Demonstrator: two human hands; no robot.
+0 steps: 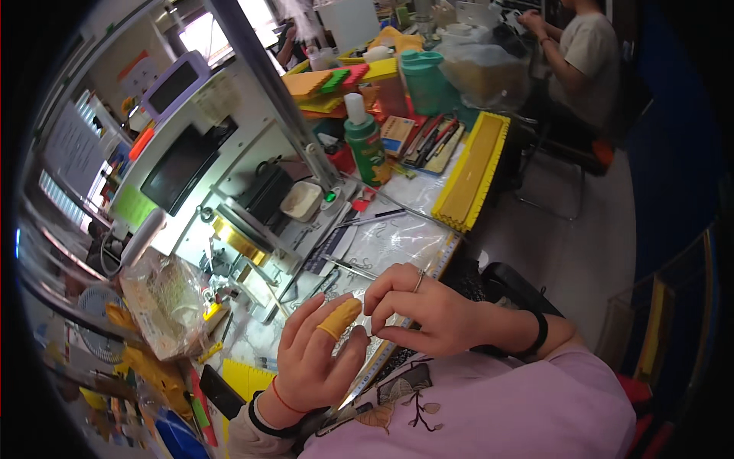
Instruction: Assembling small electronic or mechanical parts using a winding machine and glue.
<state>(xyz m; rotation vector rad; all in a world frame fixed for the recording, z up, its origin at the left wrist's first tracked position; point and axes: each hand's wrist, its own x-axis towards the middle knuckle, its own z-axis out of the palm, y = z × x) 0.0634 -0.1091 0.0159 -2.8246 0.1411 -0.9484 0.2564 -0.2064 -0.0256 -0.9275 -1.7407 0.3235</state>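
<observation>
My left hand [310, 359] is held over the front edge of the workbench, with a yellow rubber finger cot [340, 317] on one finger. Its thumb and that finger come together at something too small to name. Close beside it on the right, my right hand [428, 310] has thumb and fingertips bent inward, meeting at a tiny dark bit by the left thumb. What either pinch holds cannot be made out. Just beyond the hands, metal tweezers [350, 266] rest on the bench, near several small dark wire pieces [386, 233] on a clear sheet.
A green bottle [367, 149] with a white cap stands farther back, by pens [432, 141] and a yellow tray [474, 172]. A black phone [222, 392] is at lower left, near a plastic-wrapped box [164, 306]. Another person [585, 61] sits at the far right.
</observation>
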